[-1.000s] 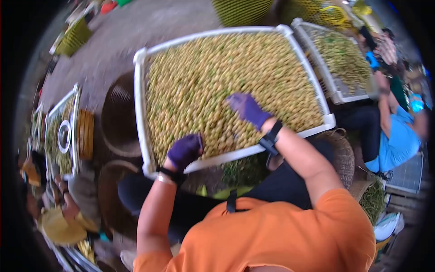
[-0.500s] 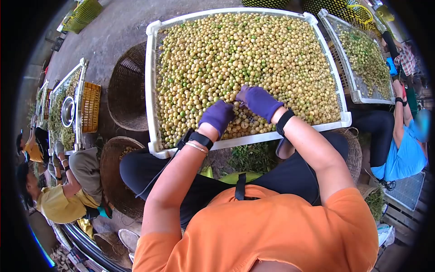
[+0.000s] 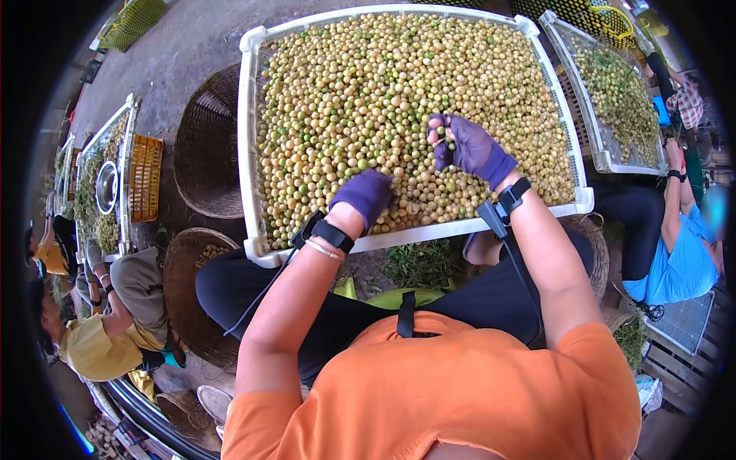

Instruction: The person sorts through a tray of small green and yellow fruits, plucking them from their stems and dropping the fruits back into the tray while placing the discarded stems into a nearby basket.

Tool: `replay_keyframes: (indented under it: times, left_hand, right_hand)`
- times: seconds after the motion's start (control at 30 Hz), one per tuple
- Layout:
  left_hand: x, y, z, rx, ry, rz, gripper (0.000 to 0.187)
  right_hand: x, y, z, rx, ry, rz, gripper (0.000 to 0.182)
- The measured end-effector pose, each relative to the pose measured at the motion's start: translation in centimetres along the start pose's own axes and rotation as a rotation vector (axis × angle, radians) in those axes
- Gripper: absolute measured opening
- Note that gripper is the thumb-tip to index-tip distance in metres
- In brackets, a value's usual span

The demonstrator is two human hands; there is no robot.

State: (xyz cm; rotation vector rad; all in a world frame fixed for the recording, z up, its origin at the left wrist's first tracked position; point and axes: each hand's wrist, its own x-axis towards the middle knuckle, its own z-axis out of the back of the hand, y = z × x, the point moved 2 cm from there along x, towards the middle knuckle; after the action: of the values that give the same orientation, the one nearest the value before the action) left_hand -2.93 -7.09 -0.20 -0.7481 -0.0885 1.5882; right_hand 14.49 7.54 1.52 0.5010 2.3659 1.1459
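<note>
A white-rimmed mesh tray (image 3: 244,153) lies in front of me, spread with small round yellow and green fruits (image 3: 360,100). My left hand (image 3: 364,197), in a purple glove, is low over the near part of the fruits. Its fingers curl inward and their tips are hidden, so what they hold cannot be made out. My right hand (image 3: 474,149), also gloved in purple, is raised above the fruits right of the middle. Its fingers are bent round with small fruits between them.
Woven baskets (image 3: 201,146) stand left of the tray, one partly holding fruits. Another fruit tray (image 3: 603,100) is at the right, near a person in blue (image 3: 675,257). At the left, a person in yellow (image 3: 100,349) sits by a tray with a metal bowl (image 3: 107,188).
My right hand has lifted away from my left hand, moving right and farther up over the tray, and its fingers now show fruits. My left hand has stayed nearly in place.
</note>
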Motion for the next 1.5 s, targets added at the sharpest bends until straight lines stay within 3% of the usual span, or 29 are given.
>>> replay_keyframes:
  times: [0.03, 0.1, 0.13, 0.17, 0.2, 0.23, 0.27, 0.4, 0.43, 0.53, 0.63, 0.7, 0.77, 0.87, 0.97, 1.03, 1.07, 1.1, 1.17, 1.23, 1.3, 1.37, 1.4, 1.43, 1.5]
  left_hand:
    - [-0.1, 0.1, -0.4, 0.015, 0.014, -0.049, 0.020]
    - [-0.8, 0.7, -0.7, 0.046, 0.043, -0.150, 0.014]
    - [-1.5, 1.7, -0.2, -0.244, -0.043, -0.096, 0.015]
    - [-2.2, 1.6, 1.1, -0.391, -0.152, 0.151, 0.018]
    - [-2.1, 2.5, 1.2, -0.594, -0.233, 0.194, 0.019]
    - [-1.8, 3.5, 1.5, -0.797, -0.318, 0.237, 0.020]
    - [-1.9, 3.2, 2.3, -0.741, -0.382, 0.322, 0.018]
    - [0.0, 1.6, 2.4, -0.114, -0.322, -0.020, 0.020]
    - [1.4, 1.8, 1.2, -0.003, -0.180, 0.037, 0.020]
    - [1.4, -0.1, 0.1, 0.301, -0.149, -0.008, 0.016]
    - [1.7, -0.7, -0.2, 0.348, -0.102, 0.037, 0.017]
    - [1.6, -1.1, -0.2, 0.333, -0.070, 0.039, 0.017]
    - [1.6, -1.4, 0.0, 0.317, -0.044, 0.040, 0.018]
    - [1.7, -1.5, -0.7, 0.340, -0.090, 0.072, 0.018]
    - [2.7, -1.0, -0.2, 0.134, 0.034, 0.163, 0.019]
    - [1.1, -0.1, 1.8, -0.272, -0.063, 0.219, 0.028]
    - [0.5, 1.4, 1.4, -0.691, -0.123, 0.319, 0.032]
    - [-1.2, 1.2, 2.8, -1.122, -0.120, 0.292, 0.027]
    - [-1.3, 3.2, 2.6, -1.513, -0.123, -0.118, 0.022]
    - [-1.4, 4.1, 3.1, -1.941, -0.111, 0.339, 0.022]
    - [-0.9, 3.6, 3.7, -1.948, -0.122, 0.206, 0.021]
    - [-0.1, 3.6, 3.8, -1.589, -0.145, 0.186, 0.023]
    - [0.7, 3.5, 3.8, -1.411, -0.153, 0.175, 0.024]
    - [2.0, 3.1, 3.8, -1.056, -0.278, 0.312, 0.021]
    - [4.2, 3.0, 3.8, -0.002, -0.294, 0.056, 0.025]
  right_hand:
    - [-0.1, 0.3, 0.1, -0.017, -0.042, 0.013, 0.026]
    - [0.5, 0.4, 0.2, -0.439, -0.199, -0.008, 0.020]
    - [1.1, -0.2, 0.0, -0.733, -0.229, -0.056, 0.020]
    - [1.7, -0.8, 0.2, -1.026, -0.254, -0.107, 0.021]
    - [2.0, -1.4, 0.4, -1.420, -0.082, 0.157, 0.022]
    - [2.1, -2.6, 0.6, -1.582, -0.051, 0.286, 0.021]
    - [2.0, -3.3, 0.2, -1.691, -0.057, 0.272, 0.018]
    - [2.0, -4.3, -0.9, -1.970, -0.103, 0.196, 0.011]
    - [2.0, -4.5, -1.1, -1.992, -0.099, 0.181, 0.010]
    - [2.0, -4.2, -1.5, -1.973, -0.081, 0.145, 0.010]
    - [1.9, -3.6, -0.5, -1.764, -0.038, 0.120, 0.017]
    - [1.5, -2.1, 0.2, -1.282, -0.197, -0.040, 0.028]
    - [0.9, -0.6, 1.2, -1.012, -0.317, -0.239, 0.028]
    - [0.7, -0.4, 1.6, -1.275, -0.267, 0.021, 0.025]
    - [1.3, -2.1, -0.1, -1.557, -0.091, 0.175, 0.022]
    - [1.6, -3.0, -1.2, -1.737, -0.038, 0.131, 0.021]
    - [1.7, -3.4, -1.5, -1.814, -0.032, 0.128, 0.021]
    - [1.5, -3.8, -1.6, -1.891, -0.026, 0.122, 0.021]
    - [1.4, -4.2, -1.8, -1.942, -0.044, 0.138, 0.020]
    - [1.5, -4.6, -1.8, -1.999, -0.056, 0.158, 0.019]
    - [1.4, -4.7, -1.8, -1.996, -0.073, 0.146, 0.019]
    - [1.2, -4.3, -1.7, -1.945, -0.071, 0.108, 0.021]
    - [1.1, -3.5, -1.7, -1.777, -0.065, -0.001, 0.022]
    - [1.2, -2.5, -1.5, -1.605, -0.061, -0.104, 0.023]
    - [0.8, -0.7, -0.9, -1.177, -0.065, -0.194, 0.023]
